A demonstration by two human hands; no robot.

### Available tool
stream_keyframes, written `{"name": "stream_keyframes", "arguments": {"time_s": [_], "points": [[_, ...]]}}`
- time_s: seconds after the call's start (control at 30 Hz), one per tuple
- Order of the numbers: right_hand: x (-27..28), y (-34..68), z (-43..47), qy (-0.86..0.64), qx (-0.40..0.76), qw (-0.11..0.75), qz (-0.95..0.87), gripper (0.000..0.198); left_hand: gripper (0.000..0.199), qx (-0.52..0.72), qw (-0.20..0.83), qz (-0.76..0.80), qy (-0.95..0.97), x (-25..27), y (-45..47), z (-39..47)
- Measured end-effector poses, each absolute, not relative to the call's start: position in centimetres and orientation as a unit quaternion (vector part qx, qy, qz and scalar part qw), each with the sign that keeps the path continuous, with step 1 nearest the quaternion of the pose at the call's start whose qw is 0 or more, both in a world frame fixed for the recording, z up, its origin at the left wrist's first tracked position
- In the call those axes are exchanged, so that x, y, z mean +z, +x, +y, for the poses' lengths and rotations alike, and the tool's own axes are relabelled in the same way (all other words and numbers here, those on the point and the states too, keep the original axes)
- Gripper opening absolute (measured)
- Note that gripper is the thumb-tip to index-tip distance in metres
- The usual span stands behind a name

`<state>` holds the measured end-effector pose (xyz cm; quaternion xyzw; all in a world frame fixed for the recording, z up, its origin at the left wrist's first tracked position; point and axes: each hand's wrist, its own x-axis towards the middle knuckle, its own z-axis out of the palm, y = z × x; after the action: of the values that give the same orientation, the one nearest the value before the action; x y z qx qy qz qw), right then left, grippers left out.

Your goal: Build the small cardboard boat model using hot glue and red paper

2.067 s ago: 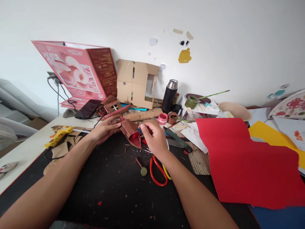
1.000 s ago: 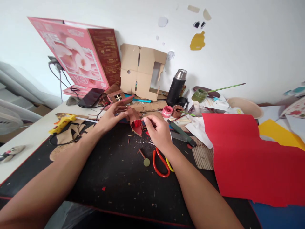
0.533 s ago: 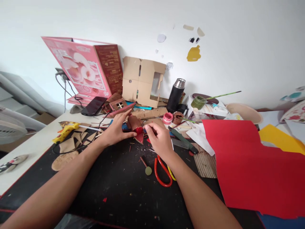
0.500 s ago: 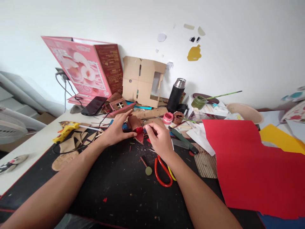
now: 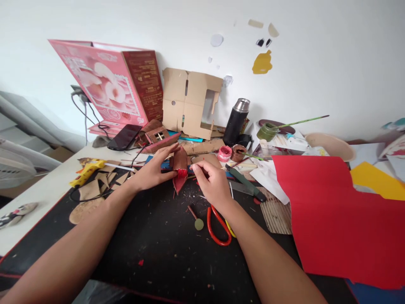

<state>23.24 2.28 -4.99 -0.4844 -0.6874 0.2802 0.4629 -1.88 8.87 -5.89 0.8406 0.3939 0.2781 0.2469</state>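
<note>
A small reddish-brown cardboard model (image 5: 180, 160) with a ribbed red strip and a pointed front end lies on the black mat. Against its left side rests my left hand (image 5: 153, 171), thumb by the red strip and fingers around the back, steadying it. My right hand (image 5: 211, 181) is closed in a pinch just right of the model; whatever is between its fingertips is too small to name. Below that hand are red-handled scissors (image 5: 218, 230), partly covered by my forearm, and a small stick with a green disc (image 5: 198, 224).
Behind stand a brown house-like model (image 5: 158, 137), a cardboard sheet (image 5: 193, 101), a black thermos (image 5: 236, 122) and paint jars (image 5: 224, 154). A green-handled knife (image 5: 243, 181) and red sheet (image 5: 335, 219) lie right; a yellow glue gun (image 5: 88, 171) lies left.
The cardboard model has turned so its pointed end faces more towards me. My left thumb has shifted slightly back along it. The right hand stays pinched beside it, and the view has tilted a little.
</note>
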Motion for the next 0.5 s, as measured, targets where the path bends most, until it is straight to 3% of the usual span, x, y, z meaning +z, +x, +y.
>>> {"name": "stream_keyframes", "arguments": {"time_s": [0.4, 0.5], "points": [[-4.8, 23.3, 2.1, -0.493, 0.263, 0.444, -0.701, 0.031, 0.088, 0.3, 0.205, 0.389, 0.847, -4.8, -3.1, 8.6], [-4.8, 23.3, 2.1, -0.495, 0.258, 0.441, -0.703, 0.03, 0.062, 0.37, 0.1, 0.402, 0.832, -3.1, -2.6, 7.6]]}}
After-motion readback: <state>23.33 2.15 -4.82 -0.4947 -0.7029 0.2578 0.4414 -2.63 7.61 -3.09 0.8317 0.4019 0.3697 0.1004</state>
